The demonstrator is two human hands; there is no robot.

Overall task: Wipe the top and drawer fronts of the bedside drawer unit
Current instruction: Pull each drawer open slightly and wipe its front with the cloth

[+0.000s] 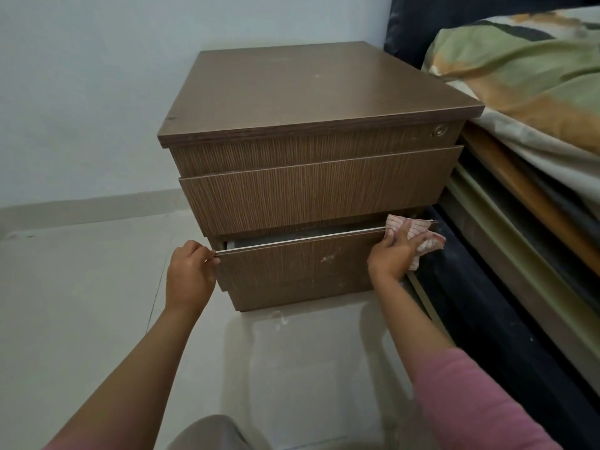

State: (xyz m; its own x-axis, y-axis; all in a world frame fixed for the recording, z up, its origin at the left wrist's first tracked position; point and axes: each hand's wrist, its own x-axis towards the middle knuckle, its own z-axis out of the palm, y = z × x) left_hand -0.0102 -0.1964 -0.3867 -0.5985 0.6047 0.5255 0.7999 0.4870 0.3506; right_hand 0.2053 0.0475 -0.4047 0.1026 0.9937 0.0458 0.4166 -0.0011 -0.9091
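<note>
A brown wooden bedside drawer unit stands on the floor against the wall, with three drawer fronts. The bottom drawer is pulled out slightly, and a narrow gap shows along its top edge. My left hand grips the left end of that drawer's top edge. My right hand presses a white cloth with red stripes against the drawer's upper right corner. The top drawer has a round lock at its right. White marks show on the bottom drawer front.
A bed with a green and orange cover stands tight against the unit's right side, its dark base running toward me. Pale tiled floor spreads to the left and front. A light wall is behind. My knee shows at the bottom.
</note>
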